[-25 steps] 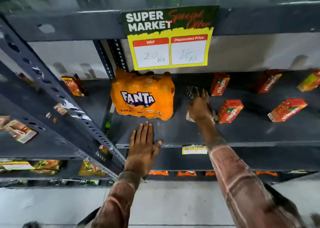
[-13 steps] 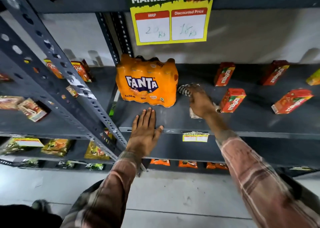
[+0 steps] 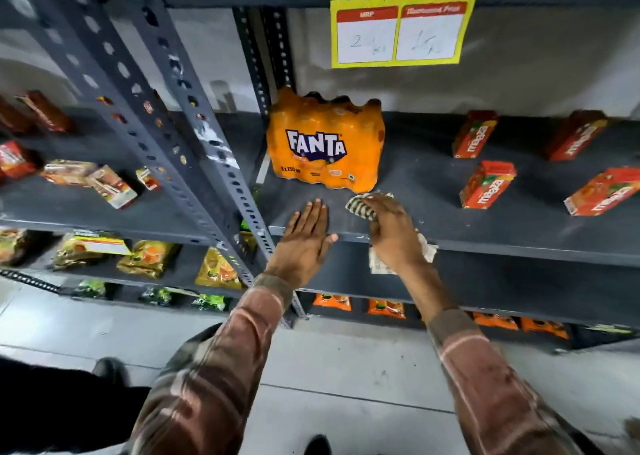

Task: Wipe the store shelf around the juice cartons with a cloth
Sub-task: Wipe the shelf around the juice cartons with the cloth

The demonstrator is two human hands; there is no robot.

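My right hand (image 3: pixel 393 234) presses a striped cloth (image 3: pixel 360 207) flat on the dark grey shelf (image 3: pixel 502 236), at its front edge just below the orange Fanta multipack (image 3: pixel 325 143). Part of the cloth hangs over the shelf lip. My left hand (image 3: pixel 306 238) lies flat on the shelf edge with fingers spread, left of the cloth and holding nothing. Red juice cartons stand to the right: one nearest (image 3: pixel 486 184), one behind it (image 3: pixel 474 134), another further right (image 3: pixel 602 191) and one at the back (image 3: pixel 576 134).
A perforated steel upright (image 3: pixel 194 136) slants down left of my left hand. The neighbouring bay on the left holds small cartons and snack packs (image 3: pixel 110 186). A yellow price sign (image 3: pixel 398 28) hangs from the shelf above. Orange packets (image 3: pixel 386 307) lie on the lower shelf.
My right hand has slid the cloth left and forward, from beside the nearest carton to the shelf's front edge below the Fanta pack. My left hand has stayed on the edge.
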